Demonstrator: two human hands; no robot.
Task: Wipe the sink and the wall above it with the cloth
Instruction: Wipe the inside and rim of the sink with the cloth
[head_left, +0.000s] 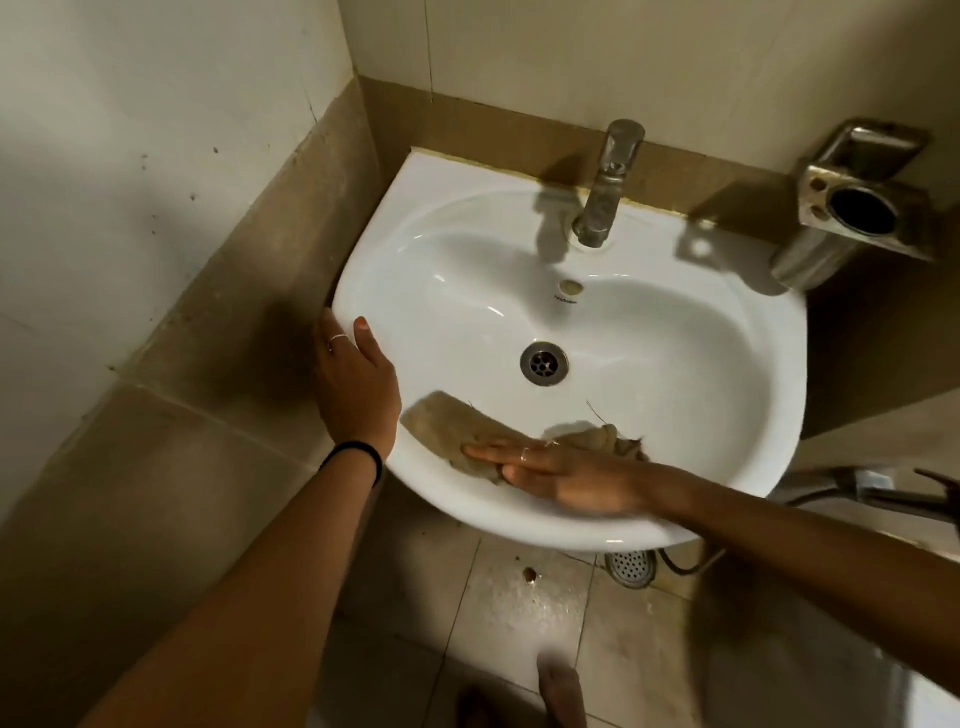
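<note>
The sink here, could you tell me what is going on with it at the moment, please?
A person is wiping the white sink with a beige cloth. The right hand presses the cloth with straight fingers against the near inner wall of the basin, below the drain. The left hand rests on the sink's left rim, thumb on top. The tap shows no running water, and the wall above is untouched right now.

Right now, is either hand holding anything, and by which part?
Nothing is gripped. The right hand presses the cloth flat at its middle with straight fingers; the left hand rests on the sink rim.
</note>
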